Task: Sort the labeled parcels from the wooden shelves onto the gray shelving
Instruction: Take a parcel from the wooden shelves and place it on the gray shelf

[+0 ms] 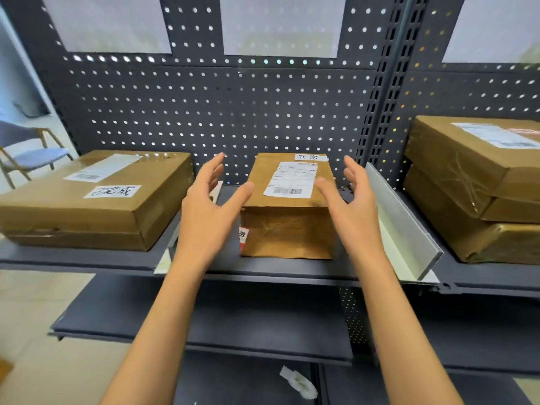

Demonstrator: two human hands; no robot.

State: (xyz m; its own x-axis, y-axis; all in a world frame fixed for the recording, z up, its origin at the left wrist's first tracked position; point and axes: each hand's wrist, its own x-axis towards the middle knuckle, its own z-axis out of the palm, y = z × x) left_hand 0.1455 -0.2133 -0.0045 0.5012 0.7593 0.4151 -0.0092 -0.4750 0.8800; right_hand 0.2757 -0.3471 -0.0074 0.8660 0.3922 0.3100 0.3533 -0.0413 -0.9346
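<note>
1. Dark gray perforated metal shelving (286, 270) carries brown paper-wrapped parcels, split into bays by a pale metal divider (406, 223).
2. Small brown labeled parcel (289, 206) stands mid-shelf, label up, seemingly readable.
3. Left hand (210, 206) and right hand (353, 197) flank it, fingers spread, gripping nothing.

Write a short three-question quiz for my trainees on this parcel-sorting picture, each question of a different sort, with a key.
1. True or false: both hands, the left hand and the right hand, grip the middle parcel.
2. Multiple choice: what stands between the middle parcel and the stacked parcels on the right? A) a chair B) a light metal divider C) nothing
3. Fill in: the flat parcel on the left lies on the gray ___.

Key: 1 false, both hands are open, one on each side of the parcel. 2 B. 3 shelf.
</note>
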